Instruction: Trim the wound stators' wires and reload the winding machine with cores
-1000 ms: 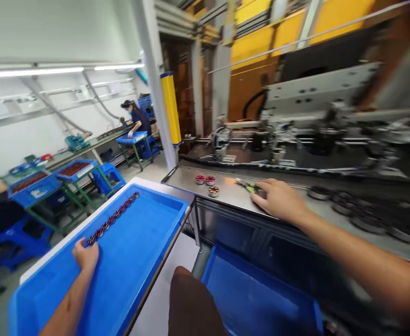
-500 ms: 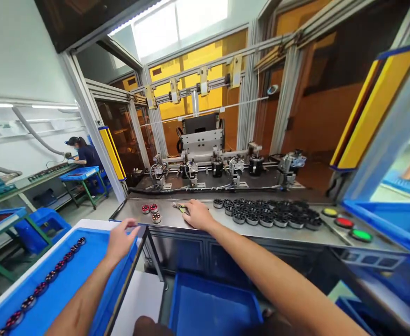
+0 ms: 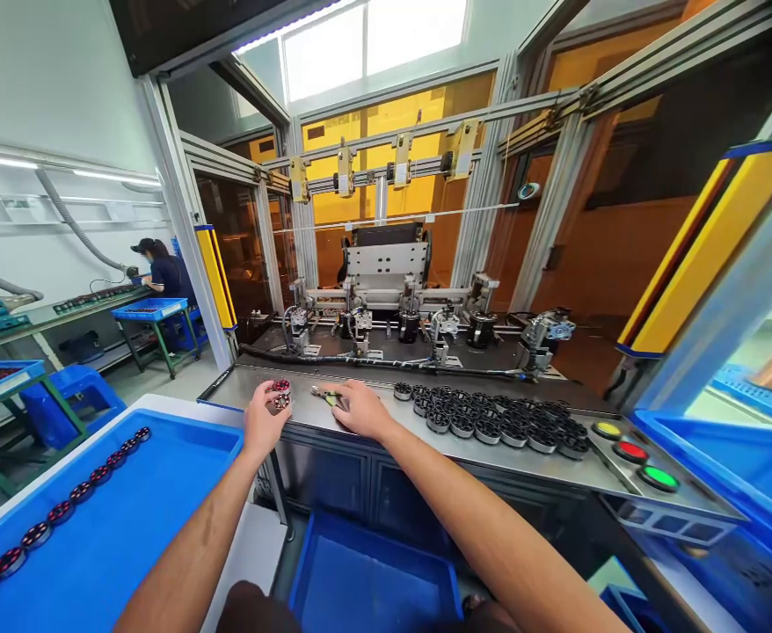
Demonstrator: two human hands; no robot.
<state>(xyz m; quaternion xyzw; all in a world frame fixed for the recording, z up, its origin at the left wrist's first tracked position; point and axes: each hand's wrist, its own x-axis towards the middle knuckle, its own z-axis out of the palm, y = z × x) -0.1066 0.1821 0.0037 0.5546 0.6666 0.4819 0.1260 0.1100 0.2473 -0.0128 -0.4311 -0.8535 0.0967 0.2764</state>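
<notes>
My left hand [image 3: 265, 420] is at the left end of the metal bench. Its thumb and fingers close around a small round wound motor stator [image 3: 281, 402] with a silvery rim. Just behind it sits another stator [image 3: 281, 386] with red windings, partly covered by my fingers. My right hand [image 3: 361, 409] rests low over the bench, wrapped around small pliers [image 3: 331, 398] with yellow-green handles, their metal tip pointing left. Right of this hand stand several rows of black stator cores [image 3: 491, 413] with bare metal rims.
A blue tray [image 3: 181, 440] at left holds a line of red-wound stators [image 3: 81, 492]. Winding fixtures [image 3: 409, 323] stand behind the bench. Yellow, red and green buttons [image 3: 629, 451] are at right. A blue bin [image 3: 373, 563] lies below. A person [image 3: 165, 272] works far left.
My left hand has moved from above the tray's edge to the stators and closed around one. My right hand keeps the pliers in nearly the same place. The view has shifted slightly.
</notes>
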